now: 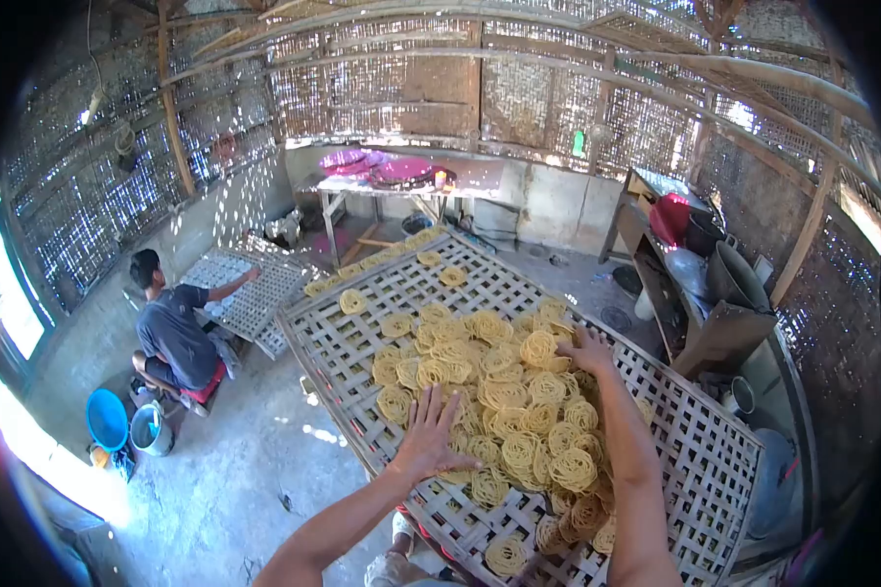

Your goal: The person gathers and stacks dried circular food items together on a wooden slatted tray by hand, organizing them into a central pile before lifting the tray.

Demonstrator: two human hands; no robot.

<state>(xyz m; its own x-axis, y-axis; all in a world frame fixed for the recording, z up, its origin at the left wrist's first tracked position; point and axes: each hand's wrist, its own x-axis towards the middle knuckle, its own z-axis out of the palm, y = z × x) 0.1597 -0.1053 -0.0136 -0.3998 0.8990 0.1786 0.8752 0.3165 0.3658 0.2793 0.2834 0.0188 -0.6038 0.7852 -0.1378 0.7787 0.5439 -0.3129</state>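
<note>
A big heap of round, yellow noodle nests (504, 391) lies on a woven bamboo rack (695, 460) in front of me. At the heap's near left edge, my left hand (429, 438) has its fingers spread and rests against the nests. On the far right side, my right hand (587, 352) reaches over the heap with fingers apart, touching its edge. Neither hand grips a nest. A few single nests (353, 301) lie apart from the heap, and a row of them (382, 256) lines the rack's far left edge.
At left a co-worker (181, 328) sits low, one arm over another woven rack (250, 293). A blue basin (107, 419) and a bucket (151, 430) stand on the floor nearby. Behind is a table (362, 183) with pink bundles; pots (734, 279) stand on a wooden bench at right.
</note>
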